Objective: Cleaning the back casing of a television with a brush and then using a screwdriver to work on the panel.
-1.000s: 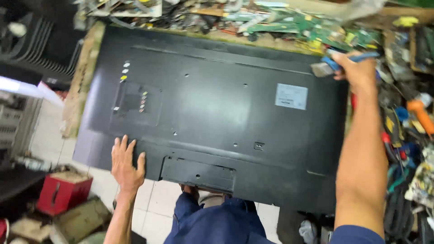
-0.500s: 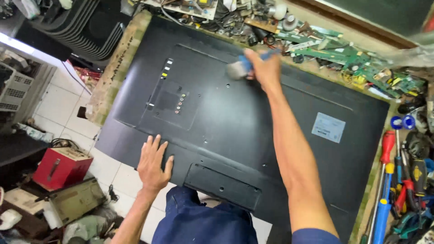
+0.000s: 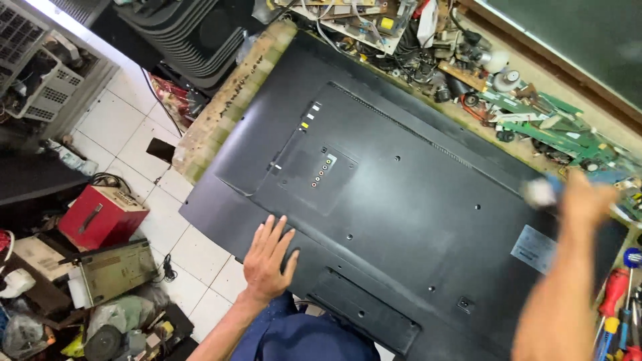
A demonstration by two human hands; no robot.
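Television: the television [image 3: 401, 200] lies face down on the counter [image 3: 221, 100], back up.
Left hand: the left hand [image 3: 267, 257], fingers spread flat, presses its near edge, probably steadying it.
Right hand: the right hand [image 3: 585, 200], blurred, is closed around a brush [image 3: 540, 192] at the far right corner.

One view only, from a head-worn camera. It looks steeply down from above the person's own body onto the black back panel of a flat television [image 3: 401, 200], which lies flat and fills most of the frame, turned diagonally. Range is close: both forearms enter from the lower edge. The cluttered counter [image 3: 535, 93] runs along the upper right. The tiled floor [image 3: 127, 127] and a red box [image 3: 100, 214] fall at left, farther below. No second view exists for overlap.
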